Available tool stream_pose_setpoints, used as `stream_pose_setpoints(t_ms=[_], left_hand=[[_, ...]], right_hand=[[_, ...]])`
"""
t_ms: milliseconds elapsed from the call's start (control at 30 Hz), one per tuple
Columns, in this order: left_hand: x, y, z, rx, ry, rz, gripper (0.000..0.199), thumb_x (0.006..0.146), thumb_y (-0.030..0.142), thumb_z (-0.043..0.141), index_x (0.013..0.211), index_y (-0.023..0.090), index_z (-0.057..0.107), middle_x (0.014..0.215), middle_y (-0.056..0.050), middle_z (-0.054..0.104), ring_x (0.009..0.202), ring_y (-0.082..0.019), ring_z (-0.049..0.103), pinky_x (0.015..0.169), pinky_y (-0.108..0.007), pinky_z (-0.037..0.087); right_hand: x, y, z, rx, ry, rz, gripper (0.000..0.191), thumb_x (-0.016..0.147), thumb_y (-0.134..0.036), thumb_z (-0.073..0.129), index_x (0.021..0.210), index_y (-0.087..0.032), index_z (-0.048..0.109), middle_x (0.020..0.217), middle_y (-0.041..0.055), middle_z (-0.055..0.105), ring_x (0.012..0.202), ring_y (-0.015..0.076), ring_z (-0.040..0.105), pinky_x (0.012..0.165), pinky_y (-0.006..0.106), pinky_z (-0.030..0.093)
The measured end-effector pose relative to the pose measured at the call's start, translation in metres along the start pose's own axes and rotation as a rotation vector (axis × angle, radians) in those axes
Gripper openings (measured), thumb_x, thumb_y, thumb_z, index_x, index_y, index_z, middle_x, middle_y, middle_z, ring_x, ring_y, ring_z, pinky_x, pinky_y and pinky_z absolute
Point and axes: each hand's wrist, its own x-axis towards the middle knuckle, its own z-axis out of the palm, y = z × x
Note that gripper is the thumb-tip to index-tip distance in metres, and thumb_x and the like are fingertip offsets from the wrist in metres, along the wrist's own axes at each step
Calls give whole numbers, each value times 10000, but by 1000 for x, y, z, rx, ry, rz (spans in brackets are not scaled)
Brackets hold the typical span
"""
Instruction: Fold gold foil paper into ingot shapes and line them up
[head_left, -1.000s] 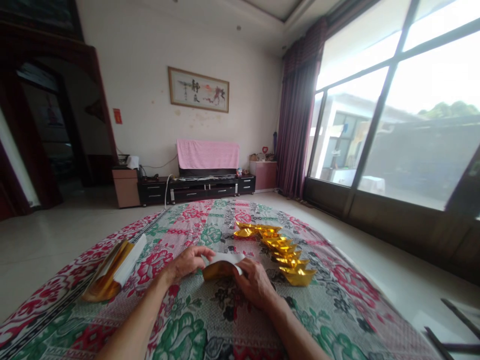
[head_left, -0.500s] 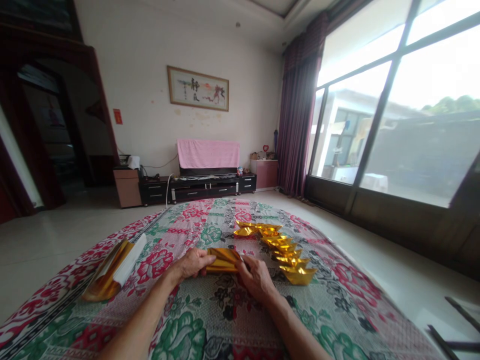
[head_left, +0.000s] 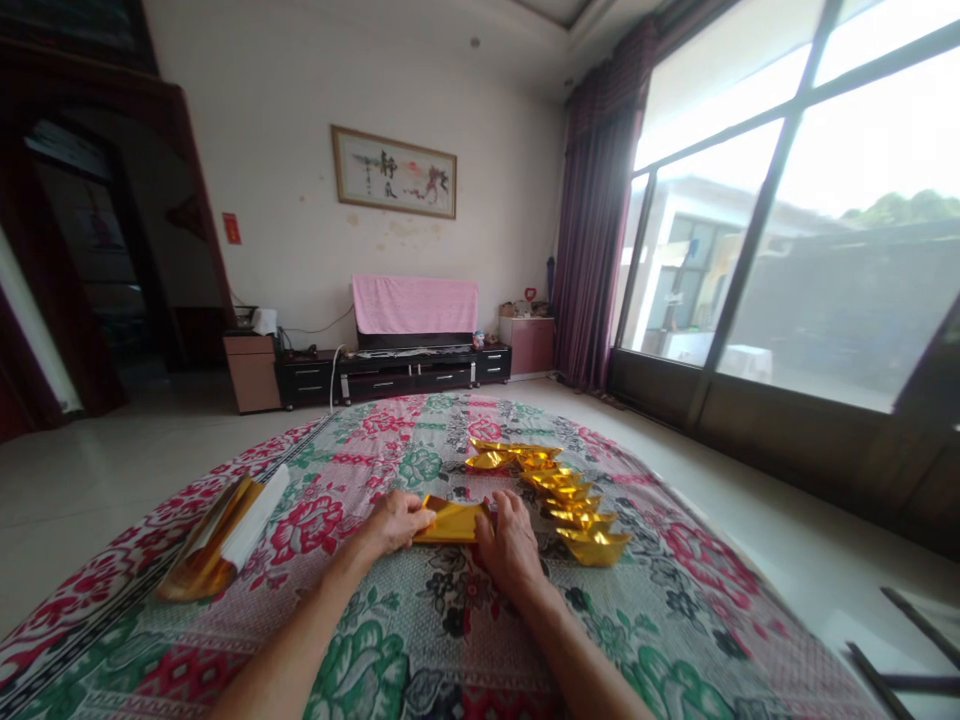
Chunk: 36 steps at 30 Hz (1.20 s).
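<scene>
A folded strip of gold foil paper (head_left: 453, 522) lies level between my two hands, just over the patterned tablecloth (head_left: 450, 640). My left hand (head_left: 397, 522) pinches its left end between thumb and fingers. At the other end my right hand (head_left: 510, 540) grips the paper, thumb toward the middle. Right of my hands stand several gold paper ingots (head_left: 594, 545) in a slanting row running away from me. A stack of gold foil sheets (head_left: 214, 550), curled and partly white, rests on the cloth at the left.
The round table wears a red, green and grey floral cloth. Black bars (head_left: 900, 682), perhaps of a chair, show at the lower right. Beyond the table are a low black cabinet (head_left: 409, 380), a pink cloth (head_left: 415, 303) and a large window (head_left: 847, 240).
The gold paper between my hands now looks flatter and smoother than before. My right fingers have lifted and shifted slightly. The view has moved a little.
</scene>
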Motion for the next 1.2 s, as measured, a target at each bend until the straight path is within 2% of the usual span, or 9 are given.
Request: stream_pose_setpoints(t_ms=[167, 333, 533, 800, 867, 933, 1000, 1067, 1200], left_hand=[[-2, 1, 1, 100, 30, 38, 306, 690, 433, 465, 601, 163, 577, 419, 34, 457, 397, -98, 452, 407, -193, 253], [-7, 12, -2, 230, 91, 82, 282, 664, 382, 479, 505, 154, 527, 439, 37, 382, 452, -87, 380, 427, -210, 190], [-7, 13, -3, 203, 94, 85, 281, 672, 372, 475, 515, 146, 533, 440, 43, 374, 446, -79, 369, 423, -205, 190], [-2, -4, -1, -68, 17, 18, 283, 666, 446, 514, 638, 170, 571, 439, 41, 494, 401, -107, 491, 407, -193, 304], [-2, -5, -1, -164, 58, -11, 317, 638, 446, 563, 783, 165, 591, 487, 43, 529, 399, -103, 489, 410, -195, 317], [-3, -4, -3, -282, 122, -33, 475, 602, 433, 616, 983, 154, 558, 554, 44, 556, 405, -96, 482, 418, -197, 328], [-5, -1, -4, -387, 166, -28, 604, 571, 416, 660, 1090, 141, 519, 614, 34, 573, 444, -97, 494, 448, -200, 348], [-8, 3, -6, -476, 158, 5, 589, 553, 406, 684, 1060, 135, 555, 655, 14, 593, 520, -113, 525, 499, -204, 373], [-13, 9, -9, -647, 47, 111, 395, 594, 426, 659, 862, 137, 638, 694, -14, 625, 634, -135, 550, 575, -205, 387]], right_hand=[[5, -2, 2, -89, -77, 52, 279, 727, -331, 515, 857, -111, 627, 1169, 194, 494, 1082, 302, 449, 916, 365, 338], [9, -5, 0, -110, -67, 14, 123, 661, -221, 542, 722, -160, 628, 923, 125, 589, 906, 242, 511, 844, 331, 359], [10, -10, 4, 4, -52, 64, 198, 687, -204, 499, 834, -197, 631, 855, 64, 636, 811, 201, 553, 719, 283, 380], [16, -6, 13, 451, 25, 68, 418, 691, -262, 515, 1094, -156, 537, 756, 16, 645, 622, 136, 569, 614, 236, 424], [18, -5, 13, 584, 45, 94, 436, 693, -290, 534, 1105, -147, 524, 775, 23, 647, 656, 143, 576, 627, 243, 439], [19, -5, 12, 754, 31, 111, 439, 696, -307, 549, 1104, -149, 512, 852, 43, 652, 733, 156, 592, 666, 254, 456], [20, -7, 10, 917, 0, 138, 433, 692, -314, 567, 1091, -158, 508, 924, 57, 650, 802, 169, 599, 703, 266, 467], [20, -9, 7, 1025, -24, 186, 435, 678, -320, 592, 1076, -166, 510, 930, 55, 651, 817, 176, 604, 711, 271, 474], [20, -13, 5, 1100, -58, 240, 461, 640, -325, 641, 1065, -181, 536, 869, 37, 657, 767, 175, 607, 656, 261, 477]])
